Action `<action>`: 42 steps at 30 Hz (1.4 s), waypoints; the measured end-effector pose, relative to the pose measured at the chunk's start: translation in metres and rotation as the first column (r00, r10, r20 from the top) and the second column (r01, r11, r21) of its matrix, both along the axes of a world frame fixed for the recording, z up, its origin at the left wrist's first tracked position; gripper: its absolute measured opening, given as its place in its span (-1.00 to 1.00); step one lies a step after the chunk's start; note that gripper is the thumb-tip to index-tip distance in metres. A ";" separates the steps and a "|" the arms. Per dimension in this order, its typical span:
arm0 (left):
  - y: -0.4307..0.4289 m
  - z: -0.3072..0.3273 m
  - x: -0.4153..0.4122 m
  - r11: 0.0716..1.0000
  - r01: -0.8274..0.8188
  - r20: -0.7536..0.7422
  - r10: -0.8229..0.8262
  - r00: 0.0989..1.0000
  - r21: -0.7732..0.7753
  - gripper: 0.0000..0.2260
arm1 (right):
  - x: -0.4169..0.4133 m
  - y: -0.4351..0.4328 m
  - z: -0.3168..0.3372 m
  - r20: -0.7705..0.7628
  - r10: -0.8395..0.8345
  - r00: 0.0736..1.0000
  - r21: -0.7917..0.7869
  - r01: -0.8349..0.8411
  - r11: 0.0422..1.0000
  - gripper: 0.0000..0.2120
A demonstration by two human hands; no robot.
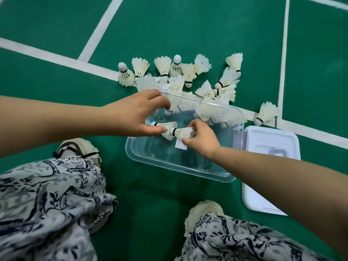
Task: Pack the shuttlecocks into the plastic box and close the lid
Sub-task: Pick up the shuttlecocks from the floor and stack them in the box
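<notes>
1. The right hand [202, 141], at the centre of the frame, pinches the feather end of a shuttlecock [181, 132] between thumb and curled fingers. The cork points left, away from the grip.
2. That cork is pushed into the skirt of a second shuttlecock [163, 126], which lies just to its left.
3. The left hand [135, 114] arches in a wide C. Its thumb touches the second shuttlecock's skirt and its fingers curve well above; whether it grips cannot be told.
4. Both shuttlecocks hang over the open clear plastic box [178, 167], where a few more [212, 112] lie at the far end.
5. Loose shuttlecocks [177, 70] crowd the green floor [188, 25] beyond the box.
6. The white lid [263, 185] lies to the box's right.
</notes>
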State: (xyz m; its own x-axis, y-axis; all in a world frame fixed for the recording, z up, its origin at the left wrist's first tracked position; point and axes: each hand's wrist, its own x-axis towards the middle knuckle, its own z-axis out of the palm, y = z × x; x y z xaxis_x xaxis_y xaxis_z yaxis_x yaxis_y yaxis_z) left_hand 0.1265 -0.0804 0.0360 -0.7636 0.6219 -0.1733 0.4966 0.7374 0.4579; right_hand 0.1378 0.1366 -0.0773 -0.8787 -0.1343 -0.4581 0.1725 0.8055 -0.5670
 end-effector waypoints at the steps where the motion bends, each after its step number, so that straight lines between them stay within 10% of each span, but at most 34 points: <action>1: -0.002 0.000 0.000 1.000 -0.004 0.000 0.004 1.000 0.004 -0.48 | 0.000 -0.001 -0.001 0.007 -0.002 1.000 -0.005 0.002 1.000 -0.54; 30: -0.007 -0.004 0.006 0.996 0.073 0.034 -0.075 0.997 0.059 -0.46 | -0.024 -0.024 0.010 0.036 -0.014 0.999 0.054 0.012 0.998 -0.28; 37: 0.013 0.003 0.013 0.983 0.151 0.036 -0.155 0.987 0.104 -0.57 | -0.047 -0.024 0.097 0.304 -0.013 0.952 -0.431 0.150 0.890 -0.93; 42: 0.032 0.008 0.028 0.940 0.283 -0.095 -0.269 0.958 0.189 -0.60 | -0.044 -0.010 0.138 0.576 0.243 0.780 -0.626 0.230 0.745 -0.92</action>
